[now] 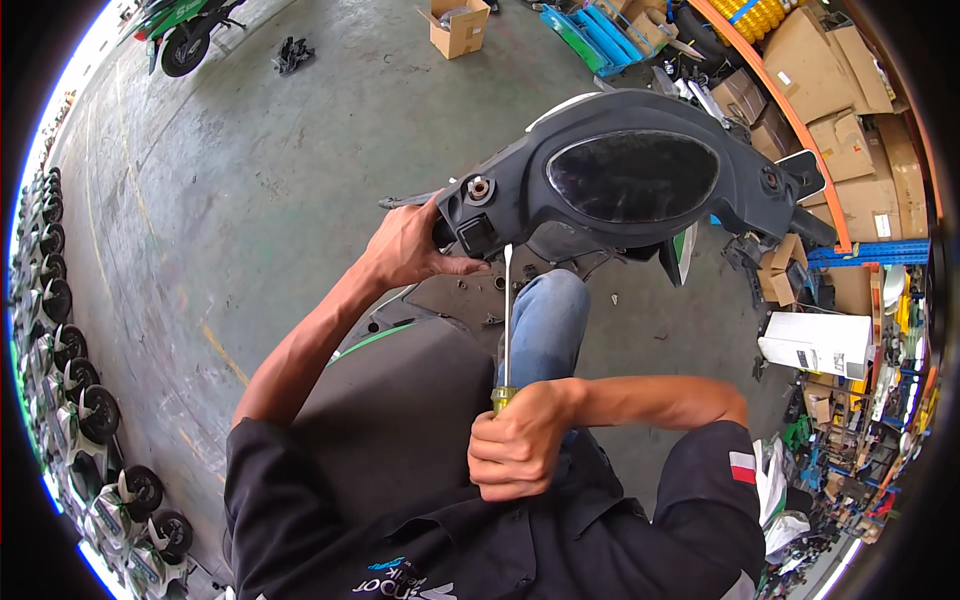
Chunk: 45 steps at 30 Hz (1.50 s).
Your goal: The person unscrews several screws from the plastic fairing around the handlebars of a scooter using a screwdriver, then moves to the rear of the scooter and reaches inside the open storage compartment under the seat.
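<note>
My left hand (408,250) is wrapped round the left end of a scooter's handlebar, its thumb stretched along the underside near a square black switch (477,234). In my right fist (522,445), close to my chest, is the yellow-green handle of a screwdriver (507,335). Its long flat-tipped shaft points away from me, the tip at the lower edge of the dark grey handlebar cover (525,165); whether it touches, I cannot tell. Set in the cover is a glossy oval dashboard display (635,178). The scooter's dark seat (390,400) lies below my left forearm.
My knee (550,310) is bent below the handlebar. Shelving with cardboard boxes (845,70) and a white box (818,343) stand along the right. A blue toolbox (600,40) and an open carton (458,32) sit at the far side. Several parked scooters (100,410) line the left.
</note>
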Each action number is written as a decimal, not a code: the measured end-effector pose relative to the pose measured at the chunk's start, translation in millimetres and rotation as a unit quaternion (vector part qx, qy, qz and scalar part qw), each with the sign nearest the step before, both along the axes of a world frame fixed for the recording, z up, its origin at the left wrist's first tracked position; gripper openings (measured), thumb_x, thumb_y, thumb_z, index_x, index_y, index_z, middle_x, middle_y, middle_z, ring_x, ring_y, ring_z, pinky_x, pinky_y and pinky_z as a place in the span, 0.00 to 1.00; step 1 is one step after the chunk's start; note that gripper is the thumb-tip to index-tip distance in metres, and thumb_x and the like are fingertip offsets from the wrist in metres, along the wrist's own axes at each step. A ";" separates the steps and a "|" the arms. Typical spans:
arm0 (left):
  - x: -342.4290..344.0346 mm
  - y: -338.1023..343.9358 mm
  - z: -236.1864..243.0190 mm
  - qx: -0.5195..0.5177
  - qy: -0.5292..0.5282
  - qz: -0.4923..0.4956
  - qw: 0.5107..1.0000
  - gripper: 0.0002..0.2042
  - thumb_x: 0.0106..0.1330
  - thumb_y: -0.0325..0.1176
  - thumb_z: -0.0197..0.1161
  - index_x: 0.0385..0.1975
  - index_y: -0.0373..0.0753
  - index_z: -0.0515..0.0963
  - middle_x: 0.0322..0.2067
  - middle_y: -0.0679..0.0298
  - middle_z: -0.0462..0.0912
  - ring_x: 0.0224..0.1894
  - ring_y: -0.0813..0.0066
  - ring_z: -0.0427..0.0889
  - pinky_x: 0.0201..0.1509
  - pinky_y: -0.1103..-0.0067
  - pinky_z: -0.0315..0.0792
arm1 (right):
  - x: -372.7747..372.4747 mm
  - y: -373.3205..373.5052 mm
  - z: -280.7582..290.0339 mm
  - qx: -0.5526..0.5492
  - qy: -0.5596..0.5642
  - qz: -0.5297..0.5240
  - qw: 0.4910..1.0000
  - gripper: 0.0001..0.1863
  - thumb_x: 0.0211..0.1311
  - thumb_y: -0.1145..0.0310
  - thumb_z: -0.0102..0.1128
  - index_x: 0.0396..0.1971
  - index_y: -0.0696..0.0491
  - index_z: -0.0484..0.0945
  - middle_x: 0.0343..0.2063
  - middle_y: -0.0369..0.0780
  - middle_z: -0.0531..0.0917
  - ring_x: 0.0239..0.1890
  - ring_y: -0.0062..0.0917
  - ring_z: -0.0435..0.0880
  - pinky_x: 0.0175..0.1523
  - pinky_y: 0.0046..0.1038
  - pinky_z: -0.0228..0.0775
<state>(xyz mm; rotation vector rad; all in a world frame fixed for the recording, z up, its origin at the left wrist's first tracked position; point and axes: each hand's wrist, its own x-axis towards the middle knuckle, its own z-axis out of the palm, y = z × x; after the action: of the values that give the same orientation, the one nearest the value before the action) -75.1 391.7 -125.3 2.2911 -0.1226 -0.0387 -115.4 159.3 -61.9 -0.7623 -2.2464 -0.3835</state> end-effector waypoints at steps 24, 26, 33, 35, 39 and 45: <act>-3.2 -1.1 -15.9 0.019 -0.147 -0.006 0.989 0.42 0.45 0.55 0.82 0.56 0.33 0.75 0.40 0.50 0.86 0.44 0.48 0.85 0.50 0.63 0.77 | 77.4 155.3 102.6 -0.329 0.295 -0.175 0.880 0.14 0.54 0.62 0.66 0.23 0.59 0.80 0.15 0.48 0.81 0.19 0.41 0.83 0.34 0.40 0.80; -1.2 -2.7 1.6 0.022 -0.052 -0.011 0.998 0.45 0.47 0.58 0.80 0.60 0.32 0.72 0.37 0.48 0.86 0.40 0.46 0.85 0.49 0.63 0.78 | 135.0 166.8 99.6 -0.315 0.324 -0.220 0.864 0.13 0.57 0.65 0.63 0.20 0.58 0.77 0.13 0.46 0.78 0.14 0.35 0.80 0.30 0.37 0.78; 1.4 3.1 4.4 -0.022 0.000 -0.022 1.000 0.46 0.49 0.59 0.77 0.62 0.30 0.70 0.32 0.46 0.86 0.36 0.45 0.86 0.46 0.64 0.78 | 187.7 161.5 95.3 -0.325 0.553 -0.210 0.738 0.21 0.58 0.65 0.57 0.08 0.55 0.67 0.09 0.38 0.73 0.11 0.22 0.74 0.18 0.30 0.68; 1.5 0.8 -4.7 -0.008 -0.019 -0.004 1.000 0.47 0.49 0.60 0.76 0.63 0.29 0.69 0.31 0.47 0.86 0.36 0.47 0.86 0.46 0.66 0.79 | 191.3 161.7 90.1 -0.322 0.573 -0.204 0.726 0.19 0.58 0.66 0.58 0.09 0.55 0.68 0.09 0.37 0.72 0.11 0.21 0.74 0.18 0.30 0.67; 3.1 -3.5 -3.2 -0.010 -0.010 0.019 1.000 0.49 0.46 0.60 0.76 0.63 0.29 0.69 0.30 0.47 0.86 0.35 0.50 0.87 0.45 0.67 0.79 | 202.6 155.0 92.3 -0.311 0.635 -0.204 0.677 0.18 0.59 0.67 0.59 0.11 0.55 0.69 0.10 0.37 0.72 0.11 0.22 0.74 0.17 0.28 0.66; 2.6 -4.2 7.0 -0.020 0.045 0.033 0.998 0.50 0.44 0.60 0.77 0.67 0.36 0.67 0.41 0.46 0.86 0.43 0.49 0.86 0.52 0.62 0.78 | 179.8 95.3 120.0 -0.210 0.611 -0.116 0.755 0.17 0.62 0.69 0.59 0.14 0.58 0.70 0.11 0.37 0.74 0.11 0.19 0.74 0.16 0.25 0.64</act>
<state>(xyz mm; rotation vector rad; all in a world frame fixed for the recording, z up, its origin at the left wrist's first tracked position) -72.5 387.5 -118.3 2.2470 -0.0018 -0.1034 64.4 254.6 58.1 -1.0840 -0.9581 0.4618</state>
